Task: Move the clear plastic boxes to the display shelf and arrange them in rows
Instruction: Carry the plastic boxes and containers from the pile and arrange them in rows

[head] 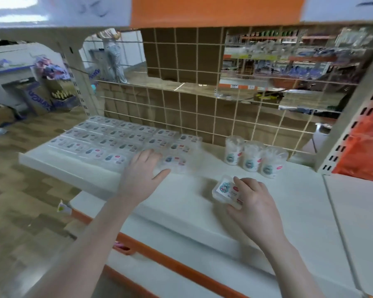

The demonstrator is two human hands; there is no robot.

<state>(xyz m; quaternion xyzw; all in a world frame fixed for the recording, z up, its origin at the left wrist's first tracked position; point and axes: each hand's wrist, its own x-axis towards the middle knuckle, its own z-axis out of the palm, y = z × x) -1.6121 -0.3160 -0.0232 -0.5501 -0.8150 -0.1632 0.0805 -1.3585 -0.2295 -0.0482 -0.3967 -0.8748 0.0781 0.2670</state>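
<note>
The right hand (253, 203) pinches one small clear plastic box with a printed label (226, 191) just above the white display shelf (181, 203), probably to add it to the rows (121, 138) at the left. The left hand (143, 171) lies flat and relaxed against the nearest boxes, seemingly to keep them aligned. Three round clear tubs (252, 158) stand far right.

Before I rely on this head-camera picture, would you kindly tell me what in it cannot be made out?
- Printed text on the clear box in the right hand: too small and blurred.
- Boxes in rows on the display shelf: motion blur smears those nearest the left hand; an exact count is unreliable.
- Contents of the three round tubs: unclear.
- Both forearms: cut off by the bottom edge.
</note>
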